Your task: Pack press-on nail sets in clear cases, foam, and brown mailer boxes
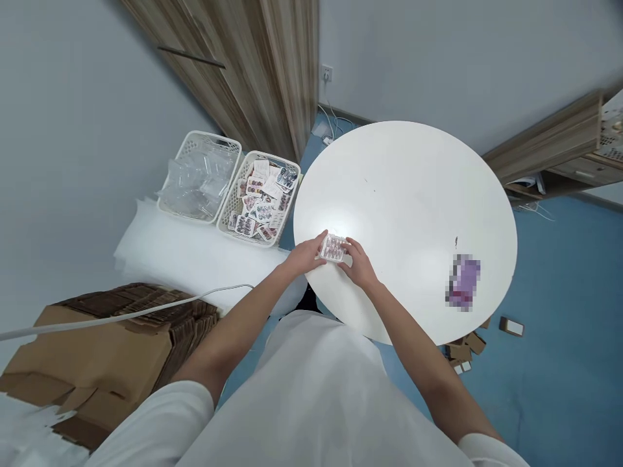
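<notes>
A small clear plastic pack of false nails (333, 248), with rows of pale pinkish pieces, is held between my two hands at the near left edge of the round white table (403, 188). My left hand (305, 255) grips its left side, thumb and fingers at the corners. On the right side, my right hand (359, 264) has its fingers closed on the pack's edge. Similar packs (263, 211) in mixed colours fill a white plastic basket (222, 220) to the left of the table.
Another white basket (217, 137) holds clear plastic pieces (202, 175). Below lie white foam sheeting (160, 243) and stacked flat cardboard (107, 350), crossed by a white cable (146, 316). A pixelated purple item (464, 282) rests on the table's right. Small boxes (460, 352) sit on the floor.
</notes>
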Demonstrator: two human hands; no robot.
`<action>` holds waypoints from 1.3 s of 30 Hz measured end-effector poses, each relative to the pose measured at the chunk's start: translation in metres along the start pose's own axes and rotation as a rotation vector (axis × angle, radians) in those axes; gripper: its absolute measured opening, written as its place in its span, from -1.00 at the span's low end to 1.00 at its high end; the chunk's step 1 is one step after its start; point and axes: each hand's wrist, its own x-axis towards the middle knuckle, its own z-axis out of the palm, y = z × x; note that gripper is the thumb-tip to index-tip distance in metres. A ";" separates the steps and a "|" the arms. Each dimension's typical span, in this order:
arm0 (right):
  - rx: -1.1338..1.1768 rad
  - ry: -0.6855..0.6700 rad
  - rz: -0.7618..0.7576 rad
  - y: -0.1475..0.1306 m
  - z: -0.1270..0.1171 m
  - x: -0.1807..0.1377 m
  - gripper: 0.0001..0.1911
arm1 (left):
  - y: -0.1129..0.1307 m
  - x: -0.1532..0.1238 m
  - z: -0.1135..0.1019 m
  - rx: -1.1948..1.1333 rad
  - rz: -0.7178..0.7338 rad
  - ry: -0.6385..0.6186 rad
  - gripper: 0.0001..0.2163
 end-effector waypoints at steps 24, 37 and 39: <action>-0.164 0.027 0.157 -0.001 0.044 0.084 -0.38 | -0.056 0.047 -0.002 0.054 -0.209 0.113 -0.43; -0.103 0.097 0.162 -0.019 0.046 0.016 -0.37 | -0.034 -0.019 0.020 -0.077 -0.138 0.314 -0.38; -0.096 0.099 0.142 -0.021 0.046 -0.001 -0.40 | -0.029 -0.038 0.029 -0.073 -0.127 0.318 -0.44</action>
